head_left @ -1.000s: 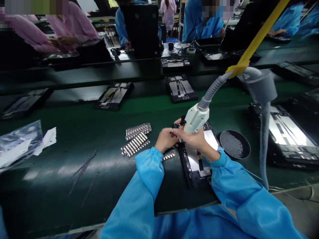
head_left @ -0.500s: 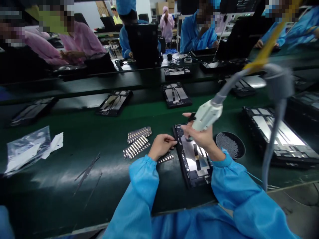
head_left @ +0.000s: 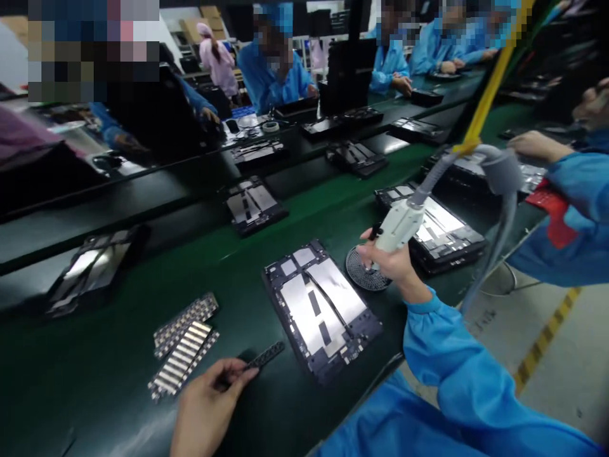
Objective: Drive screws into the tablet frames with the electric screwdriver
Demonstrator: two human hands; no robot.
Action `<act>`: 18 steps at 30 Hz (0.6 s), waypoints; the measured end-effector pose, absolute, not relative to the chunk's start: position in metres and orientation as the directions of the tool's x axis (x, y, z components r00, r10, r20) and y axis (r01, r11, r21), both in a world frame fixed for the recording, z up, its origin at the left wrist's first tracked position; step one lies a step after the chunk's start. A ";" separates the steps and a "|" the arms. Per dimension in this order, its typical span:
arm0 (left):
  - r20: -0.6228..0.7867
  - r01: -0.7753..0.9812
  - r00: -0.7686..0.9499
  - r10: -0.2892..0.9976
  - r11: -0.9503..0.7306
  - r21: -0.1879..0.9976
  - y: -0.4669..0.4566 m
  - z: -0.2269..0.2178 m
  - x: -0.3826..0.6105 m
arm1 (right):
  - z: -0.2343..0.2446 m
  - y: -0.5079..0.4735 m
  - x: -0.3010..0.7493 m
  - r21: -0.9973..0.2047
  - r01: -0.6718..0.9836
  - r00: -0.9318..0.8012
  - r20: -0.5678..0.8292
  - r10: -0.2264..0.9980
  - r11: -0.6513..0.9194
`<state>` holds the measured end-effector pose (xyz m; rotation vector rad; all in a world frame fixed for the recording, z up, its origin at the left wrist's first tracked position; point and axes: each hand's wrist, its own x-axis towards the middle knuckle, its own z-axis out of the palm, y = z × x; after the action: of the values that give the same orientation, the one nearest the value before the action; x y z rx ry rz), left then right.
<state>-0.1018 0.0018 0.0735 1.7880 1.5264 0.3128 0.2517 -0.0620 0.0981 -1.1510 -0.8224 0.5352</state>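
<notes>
My left hand [head_left: 214,397] pinches a short dark strip of small parts [head_left: 267,357] between thumb and fingers, just left of an opened tablet-like device [head_left: 304,330]. That device lies flat with its silver plates, black cables and small boards showing. My right hand [head_left: 390,260] is wrapped round a pale electric screwdriver [head_left: 399,223] hanging from a grey cable. The screwdriver's tip is over a round dish [head_left: 361,276] of small pieces; the hand partly hides it. Left of the device lie panels of small circuit boards [head_left: 183,358], partly stacked.
More opened devices lie along the green bench, one at the left [head_left: 90,273], one farther back [head_left: 254,204] and one behind the screwdriver [head_left: 447,231]. A co-worker's hand [head_left: 540,146] is at the right. The yellow strap [head_left: 495,76] and grey cable [head_left: 495,247] hang at my right.
The view has swung to the right. My left hand has drawn back from the device's edge, holding the strip. My right hand has carried the screwdriver from above the device to the dish.
</notes>
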 end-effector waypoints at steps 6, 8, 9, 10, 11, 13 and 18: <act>-0.285 0.762 0.347 0.893 -0.092 0.641 0.018 0.079 -0.104 | 0.093 -0.060 0.249 -0.963 0.014 0.591 0.226 0.774 0.270; -0.185 0.789 0.364 0.913 -0.197 0.581 0.022 0.076 -0.105 | 0.090 -0.060 0.250 -0.964 0.011 0.568 0.226 0.791 0.267; -0.130 0.798 0.368 0.921 -0.240 0.553 0.022 0.074 -0.105 | 0.089 -0.060 0.250 -0.964 0.013 0.560 0.226 0.797 0.264; -0.083 0.805 0.369 0.926 -0.274 0.526 0.021 0.074 -0.104 | 0.088 -0.060 0.250 -0.966 0.014 0.555 0.224 0.801 0.260; -0.052 0.812 0.370 0.928 -0.295 0.504 0.020 0.074 -0.103 | 0.087 -0.060 0.250 -0.967 0.015 0.553 0.221 0.803 0.256; -0.036 0.817 0.373 0.927 -0.310 0.485 0.018 0.076 -0.101 | 0.085 -0.059 0.250 -0.968 0.014 0.554 0.216 0.804 0.250; -0.102 0.792 0.400 0.911 -0.288 0.538 0.019 0.078 -0.110 | 0.083 -0.058 0.249 -0.973 -0.014 0.544 0.187 0.818 0.232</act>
<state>-0.1101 0.0194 0.0779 2.1492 1.4498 0.3050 0.2494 -0.0584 0.0830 -1.2108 -0.8284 0.6721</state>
